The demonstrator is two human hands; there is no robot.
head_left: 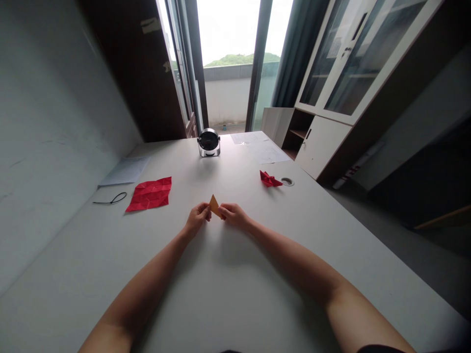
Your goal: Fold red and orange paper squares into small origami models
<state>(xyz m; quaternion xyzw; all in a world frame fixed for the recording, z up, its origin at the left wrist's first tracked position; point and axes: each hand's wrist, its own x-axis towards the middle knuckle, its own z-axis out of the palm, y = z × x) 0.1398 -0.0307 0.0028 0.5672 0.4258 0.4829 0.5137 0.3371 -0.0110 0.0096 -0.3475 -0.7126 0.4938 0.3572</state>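
Observation:
Between my two hands is a small folded piece of orange-yellow paper point(214, 205), its pointed tip facing away from me. My left hand point(198, 215) pinches its left edge with thumb and fingers. On the opposite edge, my right hand point(233, 214) grips it the same way. Both hands are just above the white table point(228, 289). To the left lies a creased red sheet of paper point(150, 194), unfolded. A folded red paper boat shape point(270, 179) sits to the right, beside a white roll of tape point(287, 181).
A small round black-and-silver fan-like device point(209, 142) stands near the table's far edge. White papers point(270, 152) lie at the back right, another sheet point(125, 170) at the left. A black cable tie point(112, 198) is near the left wall. A cabinet point(326, 142) stands beyond the right edge.

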